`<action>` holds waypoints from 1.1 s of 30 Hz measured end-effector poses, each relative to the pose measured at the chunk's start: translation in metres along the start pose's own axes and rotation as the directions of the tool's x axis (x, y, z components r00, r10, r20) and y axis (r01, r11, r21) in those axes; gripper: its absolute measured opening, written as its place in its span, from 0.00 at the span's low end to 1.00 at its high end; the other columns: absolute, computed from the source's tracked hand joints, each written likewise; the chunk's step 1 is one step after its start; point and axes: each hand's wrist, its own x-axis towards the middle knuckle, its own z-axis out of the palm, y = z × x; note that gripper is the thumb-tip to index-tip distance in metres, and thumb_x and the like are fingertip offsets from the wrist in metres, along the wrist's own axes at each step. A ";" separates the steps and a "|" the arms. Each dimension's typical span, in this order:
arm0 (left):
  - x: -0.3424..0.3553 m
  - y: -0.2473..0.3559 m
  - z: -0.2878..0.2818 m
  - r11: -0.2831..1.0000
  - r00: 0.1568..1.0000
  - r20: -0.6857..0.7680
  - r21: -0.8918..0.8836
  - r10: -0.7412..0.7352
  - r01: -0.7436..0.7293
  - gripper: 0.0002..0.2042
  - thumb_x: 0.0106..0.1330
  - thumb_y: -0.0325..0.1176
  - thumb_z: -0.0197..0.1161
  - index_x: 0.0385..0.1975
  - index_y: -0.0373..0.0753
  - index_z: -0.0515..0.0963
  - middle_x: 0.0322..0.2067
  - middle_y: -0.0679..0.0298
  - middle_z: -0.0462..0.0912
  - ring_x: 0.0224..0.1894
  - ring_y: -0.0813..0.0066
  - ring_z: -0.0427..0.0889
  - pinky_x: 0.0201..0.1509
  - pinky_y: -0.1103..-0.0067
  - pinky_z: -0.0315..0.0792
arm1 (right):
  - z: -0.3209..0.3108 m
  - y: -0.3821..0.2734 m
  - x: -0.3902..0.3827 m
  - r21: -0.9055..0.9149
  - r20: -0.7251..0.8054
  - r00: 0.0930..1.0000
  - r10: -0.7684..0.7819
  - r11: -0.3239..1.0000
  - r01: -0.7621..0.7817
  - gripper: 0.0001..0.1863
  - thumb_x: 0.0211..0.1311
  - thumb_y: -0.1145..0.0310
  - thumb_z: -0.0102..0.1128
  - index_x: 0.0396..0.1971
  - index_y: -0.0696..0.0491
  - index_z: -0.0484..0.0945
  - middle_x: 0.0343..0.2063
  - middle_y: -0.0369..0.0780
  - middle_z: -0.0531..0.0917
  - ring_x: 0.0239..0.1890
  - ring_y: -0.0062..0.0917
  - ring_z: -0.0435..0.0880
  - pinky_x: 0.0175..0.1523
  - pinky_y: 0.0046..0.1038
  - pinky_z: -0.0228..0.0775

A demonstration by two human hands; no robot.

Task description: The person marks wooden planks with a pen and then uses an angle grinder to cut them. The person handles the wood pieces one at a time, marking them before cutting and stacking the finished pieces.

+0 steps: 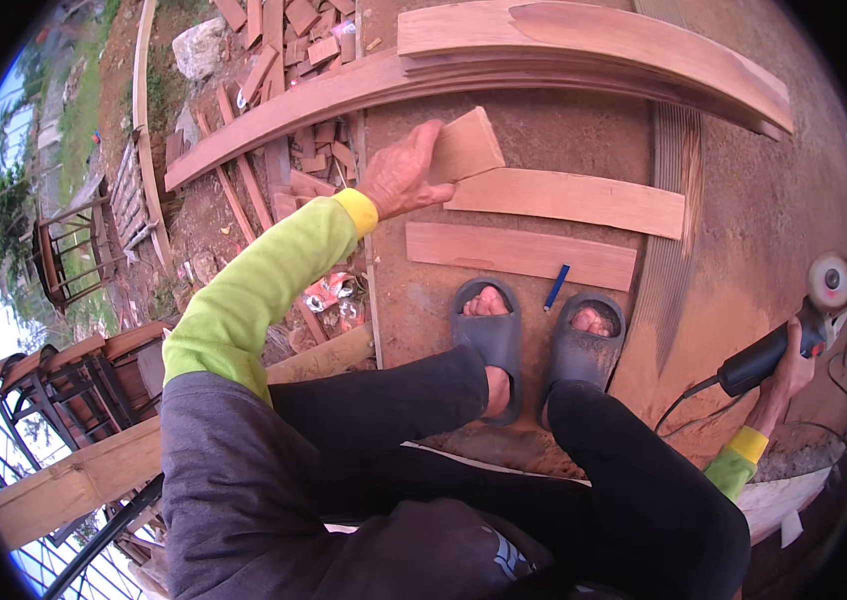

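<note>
My left hand (406, 170) grips a short piece of reddish-brown board (469, 145) by its left end, fingers behind and thumb in front. That piece is tilted, close above the left end of a flat wooden plank (574, 200). A second plank (524, 254) lies nearer my feet. At the far right my right hand (794, 368) is wrapped round a blue-black angle grinder (752, 360). Its round disc (831, 282) faces up, and I cannot tell whether it spins. A blue pen or marker (557, 287) rests on the ground between the nearer plank and my sandals.
Long stacked boards (594, 50) lie across the far side. A grooved beam (679, 180) runs beneath the planks' right side. Many wood offcuts (314, 40) and a pale rock (200, 48) are at the far left. The grinder's black cord (684, 400) trails near my right leg. My grey sandals (489, 350) stand before the planks.
</note>
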 end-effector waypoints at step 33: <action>-0.008 0.109 -0.040 0.984 0.938 0.340 -0.133 -0.070 0.121 0.33 0.40 0.36 0.71 0.47 0.28 0.64 0.38 0.39 0.78 0.42 0.42 0.81 0.48 0.63 0.76 | 0.050 -0.044 -0.059 -0.091 0.086 0.992 -0.091 0.991 0.099 0.23 0.47 0.64 0.73 0.42 0.60 0.80 0.33 0.37 0.82 0.30 0.20 0.80 0.36 0.24 0.73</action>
